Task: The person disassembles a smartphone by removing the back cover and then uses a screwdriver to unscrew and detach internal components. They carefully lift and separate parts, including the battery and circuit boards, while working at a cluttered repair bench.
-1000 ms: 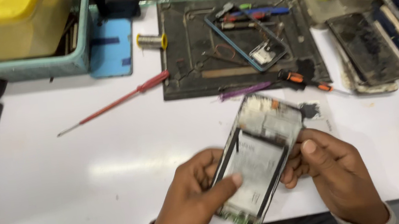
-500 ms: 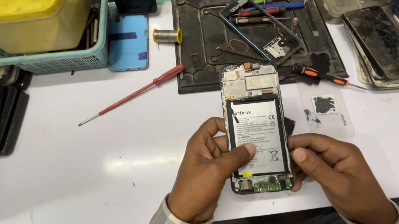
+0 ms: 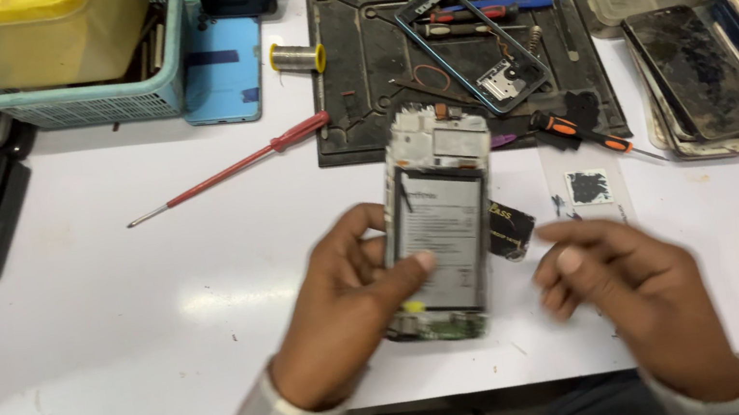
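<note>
Glossy white table [image 3: 114, 324], smooth and reflective. Matt dark rubbery work mat [image 3: 359, 72], scuffed. Opened phone [image 3: 439, 226]: matt grey battery face, white plastic frame, green circuit board. Red glossy plastic handle and metal shaft on screwdriver [image 3: 232, 167]. Light blue plastic basket [image 3: 71, 106].

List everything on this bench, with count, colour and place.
opened phone: one, white frame, dark battery, table centre
red screwdriver: one, left of mat
orange-black screwdriver: one, mat's lower right edge
work mat: one, dark, top centre
phone frame: one, blue-edged, on mat
solder spool: one, yellow ends, beside mat
basket: one, teal, top left
yellow tub: one, in basket
screen panels: several, dark, right
left hand: holding opened phone
right hand: open, free
</note>
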A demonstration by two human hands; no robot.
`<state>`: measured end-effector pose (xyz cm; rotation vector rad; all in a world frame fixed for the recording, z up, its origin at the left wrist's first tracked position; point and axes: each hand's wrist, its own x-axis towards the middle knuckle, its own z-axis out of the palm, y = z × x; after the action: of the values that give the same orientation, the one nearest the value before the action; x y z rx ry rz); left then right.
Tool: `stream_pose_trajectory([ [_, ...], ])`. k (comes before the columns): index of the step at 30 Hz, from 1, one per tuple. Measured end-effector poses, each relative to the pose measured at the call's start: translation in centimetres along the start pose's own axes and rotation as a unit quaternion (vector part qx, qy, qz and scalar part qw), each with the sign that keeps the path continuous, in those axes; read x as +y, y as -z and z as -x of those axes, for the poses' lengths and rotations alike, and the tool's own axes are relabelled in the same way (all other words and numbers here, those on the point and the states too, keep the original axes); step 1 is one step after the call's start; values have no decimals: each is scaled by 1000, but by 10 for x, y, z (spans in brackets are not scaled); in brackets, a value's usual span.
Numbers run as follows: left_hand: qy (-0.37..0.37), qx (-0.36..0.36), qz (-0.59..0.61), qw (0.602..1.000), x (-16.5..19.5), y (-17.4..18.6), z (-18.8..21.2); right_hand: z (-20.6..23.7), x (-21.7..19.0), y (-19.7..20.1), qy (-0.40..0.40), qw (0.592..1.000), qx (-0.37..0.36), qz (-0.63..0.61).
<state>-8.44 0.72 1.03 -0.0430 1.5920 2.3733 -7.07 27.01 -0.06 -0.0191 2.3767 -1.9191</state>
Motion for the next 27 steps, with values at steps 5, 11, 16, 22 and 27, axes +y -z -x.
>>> stream_pose_trajectory([
  [5,-26,70,-135,988,22,22,3,-21,-17,16,131,956,124,233],
  [11,-18,99,-199,975,40,41,14,-57,-25,2,208,888,40,408],
  [16,-8,52,-240,969,42,42,21,-84,-30,6,259,877,45,401],
  [22,45,9,-368,929,25,18,8,-115,-22,-13,352,814,-24,461],
  [27,40,-24,-430,902,18,-2,-13,-132,-22,-22,369,782,-54,499],
])
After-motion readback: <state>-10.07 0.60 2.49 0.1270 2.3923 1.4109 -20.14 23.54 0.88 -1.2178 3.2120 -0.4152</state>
